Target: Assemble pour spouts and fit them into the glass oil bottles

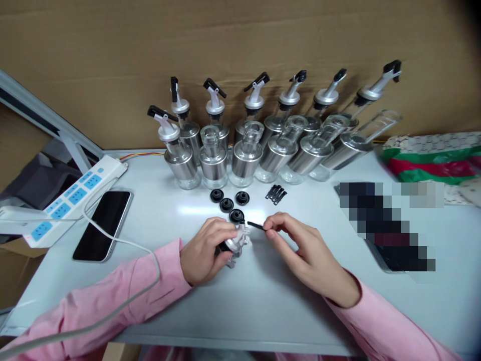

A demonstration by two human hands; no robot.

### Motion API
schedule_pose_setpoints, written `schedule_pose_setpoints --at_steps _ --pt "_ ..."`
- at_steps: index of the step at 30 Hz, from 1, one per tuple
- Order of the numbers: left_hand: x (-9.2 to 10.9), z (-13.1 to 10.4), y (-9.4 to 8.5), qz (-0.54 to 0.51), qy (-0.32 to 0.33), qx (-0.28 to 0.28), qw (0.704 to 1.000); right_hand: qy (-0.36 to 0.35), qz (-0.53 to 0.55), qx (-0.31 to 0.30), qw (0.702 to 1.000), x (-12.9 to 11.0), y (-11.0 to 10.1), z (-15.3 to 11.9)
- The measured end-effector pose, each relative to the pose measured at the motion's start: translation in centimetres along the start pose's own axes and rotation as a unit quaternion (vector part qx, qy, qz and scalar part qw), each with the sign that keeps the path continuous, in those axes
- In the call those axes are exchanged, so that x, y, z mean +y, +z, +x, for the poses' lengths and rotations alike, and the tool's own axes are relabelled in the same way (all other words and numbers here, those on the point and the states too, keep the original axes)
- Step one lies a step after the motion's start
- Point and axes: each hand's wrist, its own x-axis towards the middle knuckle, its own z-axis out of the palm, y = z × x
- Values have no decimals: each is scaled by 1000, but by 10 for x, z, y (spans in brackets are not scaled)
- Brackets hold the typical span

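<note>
Low over the middle of the table, my left hand (208,250) is closed round a silver pourer head (236,242). My right hand (296,248) pinches one end of a thin black lever (256,225), whose other end points at the pourer's spout, a small gap away. Just beyond my left hand lie several round black stoppers (226,204). A small bunch of black levers (275,194) rests to their right. Some silver parts on the table under the pourer are partly hidden by it and by my left fingers.
Glass bottles with steel sleeves (246,158) stand in two rows at the back, several with pourers. A power strip (77,198) and a phone (103,225) lie left; a white cable (156,265) crosses my left sleeve. At right are a pixelated dark object (387,225) and a coloured bag (432,163).
</note>
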Motion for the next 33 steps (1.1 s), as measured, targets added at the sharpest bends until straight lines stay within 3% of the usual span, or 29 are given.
schedule_pose_setpoints --at_steps 5,8,12,17,21,33 --pt "0 -5 1 -72 -20 9 997 -12 83 -43 996 -8 -4 -1" --pt "3 -3 -2 -104 -22 -16 994 -17 117 -85 989 -10 -2 0" --pt "4 0 -2 -77 8 -37 996 -18 135 -117 984 -12 2 -1" --pt "3 1 -1 -36 -6 -19 999 -13 137 -89 986 -13 6 -5" --pt "5 4 -4 8 17 -54 998 0 138 -65 988 -13 7 -6" --pt "5 6 -6 77 37 -62 994 -8 160 -75 984 -14 13 -6"
